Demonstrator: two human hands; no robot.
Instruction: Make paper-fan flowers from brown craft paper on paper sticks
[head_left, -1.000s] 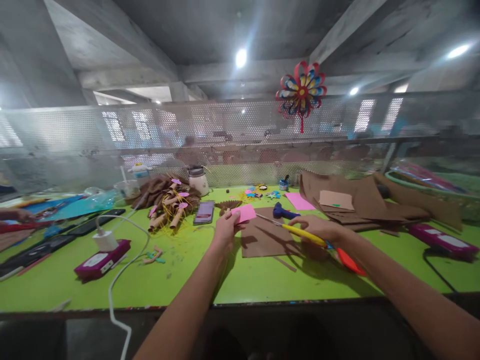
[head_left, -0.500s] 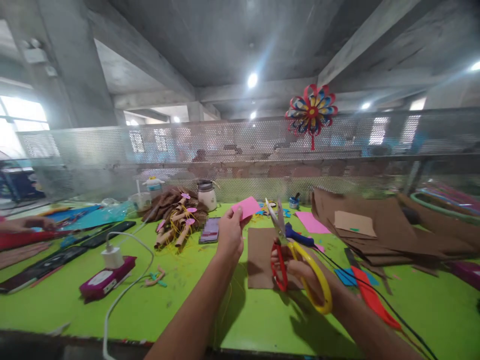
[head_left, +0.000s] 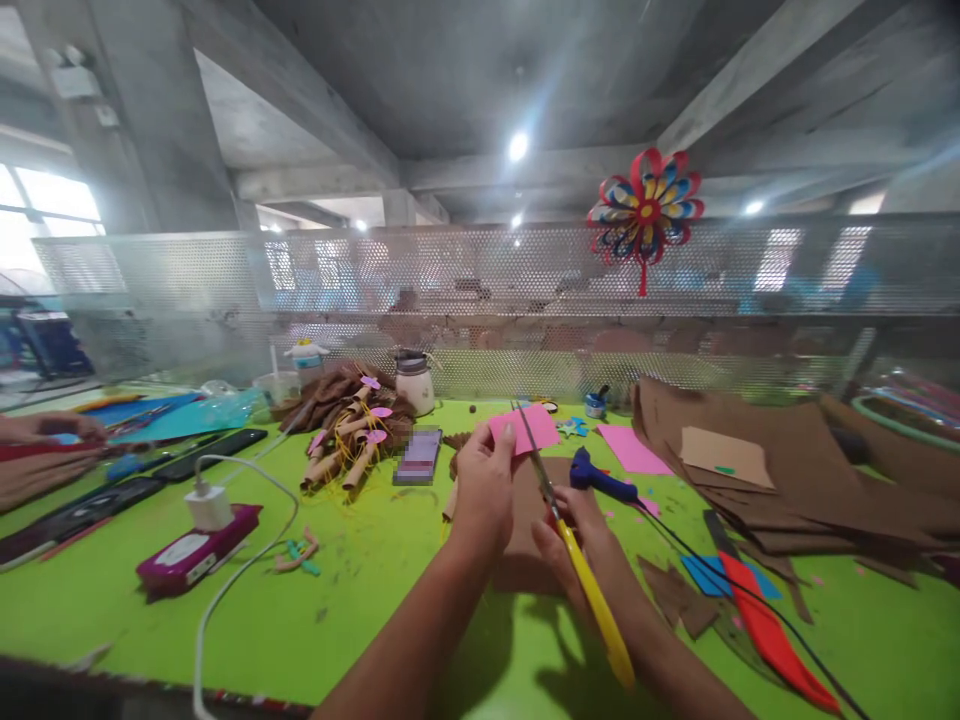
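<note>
A phone [head_left: 418,458] lies on the table [head_left: 352,610] beside the left hand [head_left: 486,495], whose thumb and fingers pinch a pink card [head_left: 544,427] held up off the surface. The blades of the scissors [head_left: 590,590] cross that card, and the right hand [head_left: 600,555] has its fingers curled around the yellow handle. Farther right come a blue glue gun [head_left: 604,482], a pink sheet [head_left: 636,450] and brown sheets [head_left: 814,465].

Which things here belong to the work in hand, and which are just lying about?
In use:
small pink paper, in the left hand
yellow-handled metal scissors, in the right hand

Apparently lying about:
white jar with dark lid
rectangular phone
dark-blue plastic glue gun
</note>
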